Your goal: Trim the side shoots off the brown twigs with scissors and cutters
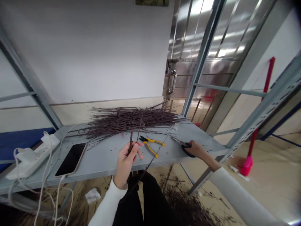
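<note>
My left hand (127, 160) is above the front edge of the grey shelf, its fingers pinched round thin dark twigs (131, 139) that point upward. At the right, my right hand (194, 148) grips the black handles of a pair of scissors (185, 145), whose blades lie low over the shelf, pointing left. Between the hands rest pliers (150, 142) with yellow-and-black handles, spread apart. A long thin twig (150, 163) slants across from my lap toward the shelf; what supports it is unclear. Behind the hands lies a wide heap of dark twigs (131, 119).
On the left of the shelf (101, 160) are a phone (71, 159) with a charging cable and a white power strip (35, 157). Metal posts (199, 59) frame the shelf. Twig scraps (188, 204) litter the floor, and a red-handled broom (252, 141) leans at right.
</note>
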